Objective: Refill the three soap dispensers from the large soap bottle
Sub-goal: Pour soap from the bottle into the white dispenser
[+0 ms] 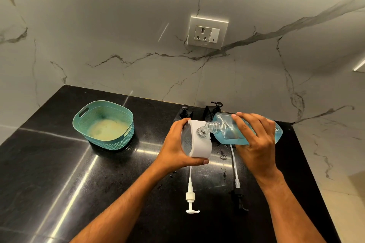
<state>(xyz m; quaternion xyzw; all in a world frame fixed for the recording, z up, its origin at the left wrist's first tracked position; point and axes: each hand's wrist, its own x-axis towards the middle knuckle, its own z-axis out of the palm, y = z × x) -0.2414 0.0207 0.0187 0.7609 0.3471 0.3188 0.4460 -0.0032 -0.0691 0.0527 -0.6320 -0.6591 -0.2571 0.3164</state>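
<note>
Sitting far left: teal woven plastic basket (103, 124). Left hand (175, 144) grips white rectangular dispenser (197, 142) on black stone counter (59, 163); right hand (256, 144) grips tilted clear bottle of blue soap (225, 130), neck at dispenser mouth.

Basket (103, 124) left of dispenser (197, 140); bottle (227, 130) right.

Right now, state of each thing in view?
large soap bottle: uncapped, tipped on its side, neck at the dispenser's mouth, part full of blue soap
white dispenser: pump off, tilted
left hand: grips the white dispenser
right hand: grips the large soap bottle
white pump: lying on the counter
black pump: lying on the counter
two black dispensers: upright, pumps on
teal basket: upright
</note>
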